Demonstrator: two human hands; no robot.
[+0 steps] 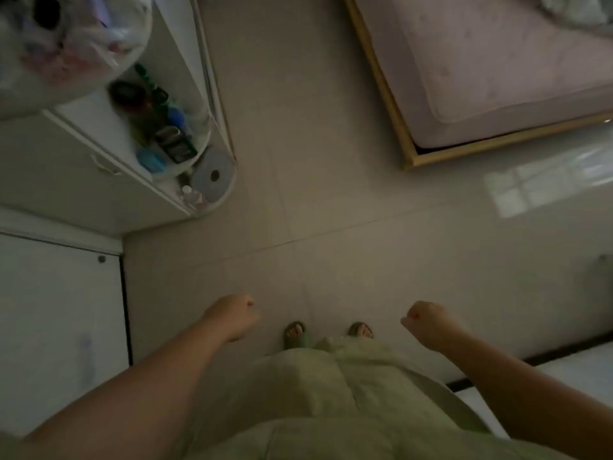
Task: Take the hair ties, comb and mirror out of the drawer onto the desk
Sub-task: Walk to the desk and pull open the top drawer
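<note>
Two hands: both ours, curled into loose fists over bare floor, nothing gripped that we can see.
Far-left cabinet [56, 313]: white door with a small round knob, edge runs close by our left forearm.
Worktop [99, 180]: white unit at upper left; a closed drawer front with a handle [105, 166] shows below its top edge. We judge this the likely drawer, not certain.
Task things: hair ties, comb and mirror not seen anywhere; we take them to be inside the shut drawer, so nothing is out yet.
Shelf clutter [162, 134]: dark jars, a blue tub, a disc-shaped item crowd the rounded end shelf; blurred, hard to name.
Plastic bag [66, 38]: bulky, sits at top left of the unit, takes up surface.
Left hand [232, 317]: closed, empty as far as we can tell, well apart from the handle.
Step in hand: approach. We should turn left, step to the unit, uncurl the left hand, hook the handle and pull straight out.
Floor [315, 161]: open tile between unit and bed, plenty of room to step.
Right hand [428, 323]: closed, seems empty; free to lift items out.
Bed [497, 78]: wooden frame corner juts toward the open floor; keep clear when turning.
Risk: rounded shelf end near the drawer path, easy to knock jars.
</note>
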